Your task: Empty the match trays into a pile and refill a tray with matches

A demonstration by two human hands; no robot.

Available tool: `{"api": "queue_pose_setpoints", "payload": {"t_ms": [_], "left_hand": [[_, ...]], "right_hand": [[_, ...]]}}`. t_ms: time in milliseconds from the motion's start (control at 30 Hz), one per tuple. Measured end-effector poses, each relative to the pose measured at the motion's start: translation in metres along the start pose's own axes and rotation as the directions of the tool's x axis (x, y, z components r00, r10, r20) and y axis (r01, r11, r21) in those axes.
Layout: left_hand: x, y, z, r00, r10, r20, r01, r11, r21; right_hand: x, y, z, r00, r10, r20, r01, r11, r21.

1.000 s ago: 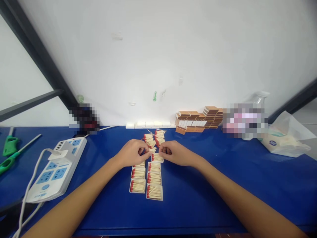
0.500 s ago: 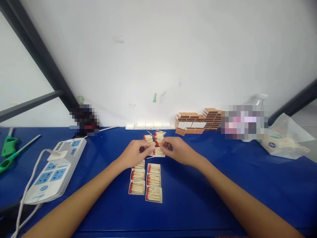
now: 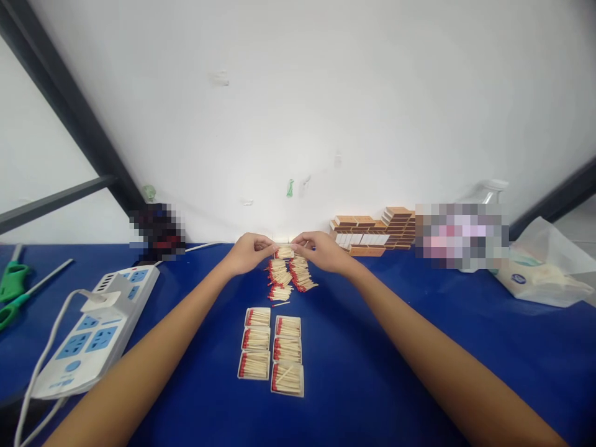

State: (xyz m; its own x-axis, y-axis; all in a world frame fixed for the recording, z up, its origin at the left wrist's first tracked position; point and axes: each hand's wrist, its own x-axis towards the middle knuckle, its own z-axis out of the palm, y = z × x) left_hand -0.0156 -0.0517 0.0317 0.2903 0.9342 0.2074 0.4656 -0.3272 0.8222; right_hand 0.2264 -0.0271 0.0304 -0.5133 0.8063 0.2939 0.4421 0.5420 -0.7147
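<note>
A small white matchbox tray (image 3: pixel 284 252) filled with matches is gripped between my two hands near the back of the table. My left hand (image 3: pixel 251 253) pinches its left end, and my right hand (image 3: pixel 322 252) pinches its right end. Loose red-headed matches (image 3: pixel 302 274) lie in heaps just in front, with one single match (image 3: pixel 280 304) apart from them. Nearer to me, several filled matchbox trays (image 3: pixel 287 349) are laid out in two columns, their match heads facing left.
Brown matchboxes (image 3: pixel 400 226) are stacked against the wall at the back right. A white power strip (image 3: pixel 100 332) with cables and green lighters (image 3: pixel 16 282) occupy the left. On the right lies a plastic pack of tissues (image 3: pixel 535 273). The table (image 3: pixel 395 366) is blue.
Both hands have moved away from me toward the wall, carrying the filled tray from beside the loose matches to behind them. The heaps and nearest trays are more fully in sight.
</note>
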Motion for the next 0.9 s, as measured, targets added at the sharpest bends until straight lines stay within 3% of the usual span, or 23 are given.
{"api": "queue_pose_setpoints", "payload": {"t_ms": [167, 333, 533, 733, 900], "left_hand": [[0.006, -0.015, 0.001, 0.999, 0.054, -0.006, -0.053, 0.987, 0.153], [0.003, -0.018, 0.007, 0.997, 0.075, 0.029, -0.078, 0.984, 0.157], [0.001, -0.021, 0.001, 0.995, 0.103, -0.004, -0.101, 0.983, 0.153], [-0.002, -0.024, -0.009, 0.994, 0.107, -0.008, -0.105, 0.986, 0.133], [-0.003, -0.025, -0.014, 0.996, 0.068, 0.053, -0.071, 0.995, 0.072]], "right_hand": [[0.002, 0.016, 0.007, 0.999, 0.01, 0.041, -0.01, 1.0, 0.011], [0.001, 0.02, 0.009, 1.0, 0.022, 0.022, -0.022, 0.999, -0.024], [-0.001, 0.015, 0.009, 0.999, -0.029, 0.017, 0.029, 0.999, -0.03], [-0.004, 0.005, 0.011, 0.991, -0.13, -0.019, 0.128, 0.988, -0.091], [-0.009, -0.001, 0.015, 0.962, -0.262, -0.078, 0.242, 0.95, -0.198]]}}
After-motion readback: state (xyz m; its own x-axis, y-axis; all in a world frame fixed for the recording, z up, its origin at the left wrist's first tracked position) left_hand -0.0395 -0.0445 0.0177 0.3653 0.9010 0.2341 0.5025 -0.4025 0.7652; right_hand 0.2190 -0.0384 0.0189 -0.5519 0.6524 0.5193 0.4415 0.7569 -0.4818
